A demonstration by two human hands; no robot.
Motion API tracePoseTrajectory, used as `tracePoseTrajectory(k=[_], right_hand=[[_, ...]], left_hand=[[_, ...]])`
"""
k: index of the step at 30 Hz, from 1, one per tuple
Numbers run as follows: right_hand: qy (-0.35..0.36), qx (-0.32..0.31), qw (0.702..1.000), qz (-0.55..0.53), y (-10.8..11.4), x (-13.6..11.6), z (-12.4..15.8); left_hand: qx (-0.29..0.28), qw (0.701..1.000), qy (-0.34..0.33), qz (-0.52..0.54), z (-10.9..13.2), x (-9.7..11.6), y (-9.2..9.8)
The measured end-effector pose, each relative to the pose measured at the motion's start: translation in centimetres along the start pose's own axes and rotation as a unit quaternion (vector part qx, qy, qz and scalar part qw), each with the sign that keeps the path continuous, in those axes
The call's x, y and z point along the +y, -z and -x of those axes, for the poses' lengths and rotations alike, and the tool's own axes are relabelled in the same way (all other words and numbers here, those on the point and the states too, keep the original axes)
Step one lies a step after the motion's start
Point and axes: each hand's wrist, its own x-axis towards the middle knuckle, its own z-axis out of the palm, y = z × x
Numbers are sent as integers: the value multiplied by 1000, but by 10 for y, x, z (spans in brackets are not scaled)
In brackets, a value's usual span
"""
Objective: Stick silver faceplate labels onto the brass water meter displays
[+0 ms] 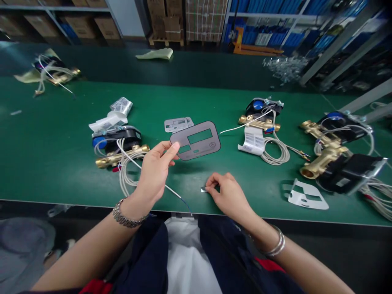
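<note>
My left hand (pixel 157 165) pinches the left end of a grey faceplate label (pixel 200 149) with rectangular cutouts, holding it above the green bench. Behind it lies a similar grey label (pixel 175 124), partly covered. Close to the bench's front edge, my right hand (pixel 228 190) has thumb and forefinger together on a small silvery piece (pixel 203 189), too small to name. Left of my left hand sits a brass meter with a black body (pixel 118 141), its pale cable (pixel 124 173) coiled beside it. One white cable end runs beneath my left hand to the front edge.
Another brass meter (pixel 260 118) with a curled paper label (pixel 252 141) stands right of centre. More brass meters (pixel 324 151) and a white cut-out sheet (pixel 308 196) lie farther right. At the far left rests one more meter (pixel 56 71); clear plastic bits (pixel 286 67) are heaped behind.
</note>
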Motion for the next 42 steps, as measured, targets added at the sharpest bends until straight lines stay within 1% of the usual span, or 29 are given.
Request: tracePoseTrajectory(k=[2, 3, 5, 6, 7, 8, 10, 12, 14, 16, 17, 18, 20, 21, 22, 23, 24, 26, 28, 32, 35, 42], right_hand=[[43, 23, 997, 54, -2, 4, 6], [65, 44, 994, 82, -1, 6, 9], [89, 110, 983, 117, 4, 13, 13], [89, 145, 979, 112, 9, 16, 15], [83, 170, 979, 81, 14, 19, 17], [73, 175, 981, 25, 20, 22, 20], [51, 148, 981, -112, 29, 26, 26], [29, 130, 971, -201, 35, 28, 34], [9, 142, 967, -212, 37, 29, 41], [-6, 152, 972, -180, 37, 30, 46], [-9, 149, 977, -153, 37, 31, 48], [-8, 145, 982, -121, 37, 33, 48], [4, 139, 989, -55, 38, 36, 46], [13, 138, 990, -25, 38, 37, 44], [19, 139, 990, -1, 39, 39, 40], [23, 141, 989, 19, 39, 41, 36], [24, 145, 988, 38, 39, 43, 31], [21, 140, 987, 75, 40, 48, 23], [18, 123, 987, 104, 40, 53, 15], [20, 97, 986, 134, 39, 59, 8], [24, 97, 984, 146, 36, 60, 6], [18, 101, 982, 161, 33, 61, 6]], left_hand=[[-3, 1000, 25, -7, 11, -4, 8], [-7, 999, 40, -8, 17, -6, 11], [-11, 997, 74, -9, 27, -11, 16], [-11, 996, 89, -12, 31, -13, 18], [-11, 995, 99, -19, 36, -15, 18], [-16, 994, 106, -32, 41, -17, 19], [-41, 991, 111, -67, 50, -21, 17], [-95, 983, 118, -99, 58, -24, 14], [-159, 970, 132, -127, 62, -27, 11], [-212, 952, 119, -186, 62, -30, 9], [-229, 942, 88, -229, 60, -32, 8], [-239, 930, 38, -278, 57, -34, 7], [-232, 890, -95, -380, 49, -40, 4], [-216, 865, -159, -425, 45, -43, 2], [-197, 839, -210, -462, 41, -47, -1], [-182, 815, -241, -494, 37, -51, -4], [-171, 797, -256, -519, 34, -55, -8], [-166, 779, -255, -549, 30, -63, -14], [-167, 771, -241, -565, 29, -68, -18], [-155, 767, -223, -581, 27, -74, -20], [-144, 764, -217, -590, 26, -75, -20], [-146, 755, -208, -604, 23, -73, -23]])
